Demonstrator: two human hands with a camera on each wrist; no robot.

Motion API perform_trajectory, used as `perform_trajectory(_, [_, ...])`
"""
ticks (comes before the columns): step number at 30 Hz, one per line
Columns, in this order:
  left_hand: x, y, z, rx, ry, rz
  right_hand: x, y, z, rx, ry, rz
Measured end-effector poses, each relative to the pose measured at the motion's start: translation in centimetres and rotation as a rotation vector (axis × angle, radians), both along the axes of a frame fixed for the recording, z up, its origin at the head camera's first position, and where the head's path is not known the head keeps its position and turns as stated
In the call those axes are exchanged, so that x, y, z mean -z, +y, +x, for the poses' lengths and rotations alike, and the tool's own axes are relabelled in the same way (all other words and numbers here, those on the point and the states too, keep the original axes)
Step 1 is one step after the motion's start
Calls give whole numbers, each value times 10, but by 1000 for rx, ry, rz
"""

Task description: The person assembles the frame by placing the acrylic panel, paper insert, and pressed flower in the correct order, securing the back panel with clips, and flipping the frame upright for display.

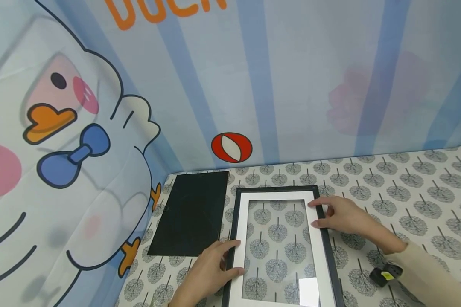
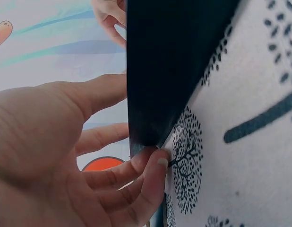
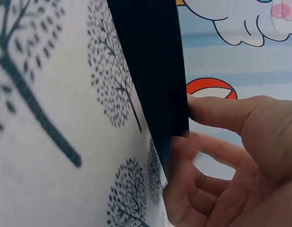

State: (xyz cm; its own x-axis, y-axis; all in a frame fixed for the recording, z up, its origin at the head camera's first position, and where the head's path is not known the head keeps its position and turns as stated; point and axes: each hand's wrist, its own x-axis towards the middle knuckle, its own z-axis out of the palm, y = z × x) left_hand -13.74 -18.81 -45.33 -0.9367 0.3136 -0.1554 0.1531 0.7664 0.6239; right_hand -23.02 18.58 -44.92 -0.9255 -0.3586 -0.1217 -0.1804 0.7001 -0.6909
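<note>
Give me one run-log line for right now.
left hand: grips frame, left side | right hand: grips frame, right side | black panel: lies left of frame

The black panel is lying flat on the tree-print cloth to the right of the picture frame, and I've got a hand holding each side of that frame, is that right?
Not quite: the black panel lies flat on the tree-print cloth to the left of the picture frame, as the head view shows. The left hand and right hand do hold its sides.
</note>
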Motion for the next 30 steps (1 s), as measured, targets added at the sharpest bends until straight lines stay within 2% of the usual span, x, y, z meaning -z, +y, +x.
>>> perform_trajectory(6, [1, 2, 1, -6, -3, 7, -2, 3, 1, -5, -69, -31])
perform_trajectory(15, [1, 1, 4, 3, -19, -59, 0, 1, 4, -43, -62, 4])
perform_trajectory(21, [-1, 1, 4, -2, -17, -62, -2, 1, 5, -68, -67, 42])
perform_trajectory(30, [-1, 1, 6, 5, 17, -69, -6, -3, 7, -49, -38, 100])
